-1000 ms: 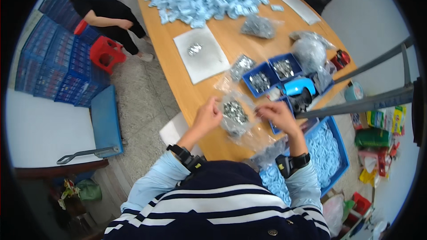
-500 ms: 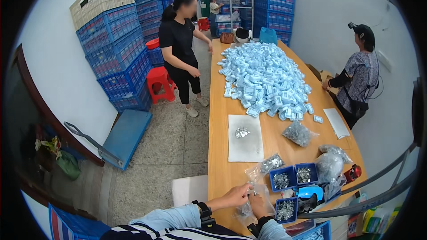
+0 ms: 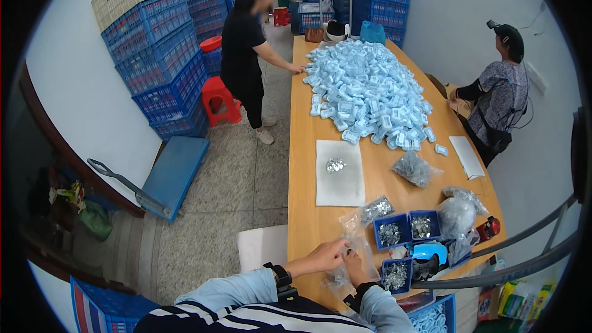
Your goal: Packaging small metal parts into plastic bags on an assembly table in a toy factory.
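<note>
At the near edge of the table, my left hand (image 3: 327, 255) and my right hand (image 3: 355, 269) are close together over a clear plastic bag (image 3: 368, 261). The left fingers are bent and pinched on the bag's film. My right fingers are closed on it too, their tips partly hidden. A bag of small metal parts (image 3: 377, 209) lies just beyond. To the right stand blue bins of metal pieces, one (image 3: 383, 245) near my hands, another (image 3: 422, 236) behind it and a third (image 3: 407, 275) beside my right wrist.
Light-blue plastic pieces (image 3: 370, 92) are heaped across the far table. A white sheet (image 3: 340, 191) carries a small metal pile. A co-worker in black (image 3: 243, 49) stands at left, another person (image 3: 502, 92) at right. Black curved bars (image 3: 524, 271) cross the right side.
The co-worker in black has leaned in and put a hand on the table edge by the heap. My view has tipped slightly down; my hands stay at the plastic bag.
</note>
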{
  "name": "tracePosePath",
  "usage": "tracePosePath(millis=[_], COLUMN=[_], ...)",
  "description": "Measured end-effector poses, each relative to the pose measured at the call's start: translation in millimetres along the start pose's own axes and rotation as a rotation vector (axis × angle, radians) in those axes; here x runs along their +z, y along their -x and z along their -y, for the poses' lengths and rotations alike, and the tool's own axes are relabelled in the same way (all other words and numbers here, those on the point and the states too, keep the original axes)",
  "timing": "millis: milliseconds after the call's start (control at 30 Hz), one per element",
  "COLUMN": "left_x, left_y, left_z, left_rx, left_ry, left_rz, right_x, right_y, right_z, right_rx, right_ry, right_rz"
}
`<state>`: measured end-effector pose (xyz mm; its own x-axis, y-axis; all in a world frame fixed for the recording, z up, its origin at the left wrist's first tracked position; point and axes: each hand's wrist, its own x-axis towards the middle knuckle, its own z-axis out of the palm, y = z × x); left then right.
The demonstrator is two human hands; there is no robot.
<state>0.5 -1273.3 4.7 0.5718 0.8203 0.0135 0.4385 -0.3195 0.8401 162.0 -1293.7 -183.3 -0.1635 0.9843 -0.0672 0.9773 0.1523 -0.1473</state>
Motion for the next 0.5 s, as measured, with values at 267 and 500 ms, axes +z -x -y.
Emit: tracePosePath(millis=[267, 500], left_x=[1, 2], left_y=[7, -4], left_z=[-1, -2], left_rx=[-0.002, -0.004], left_ry=[0.022, -0.004], left_rz=[0.003, -0.08], right_x=[-23, -38], right_y=[-12, -16], right_z=[-12, -37], right_rx=[-0.003, -0.019], right_ry=[-0.326, -0.665], right_rz=[0.271, 0.202])
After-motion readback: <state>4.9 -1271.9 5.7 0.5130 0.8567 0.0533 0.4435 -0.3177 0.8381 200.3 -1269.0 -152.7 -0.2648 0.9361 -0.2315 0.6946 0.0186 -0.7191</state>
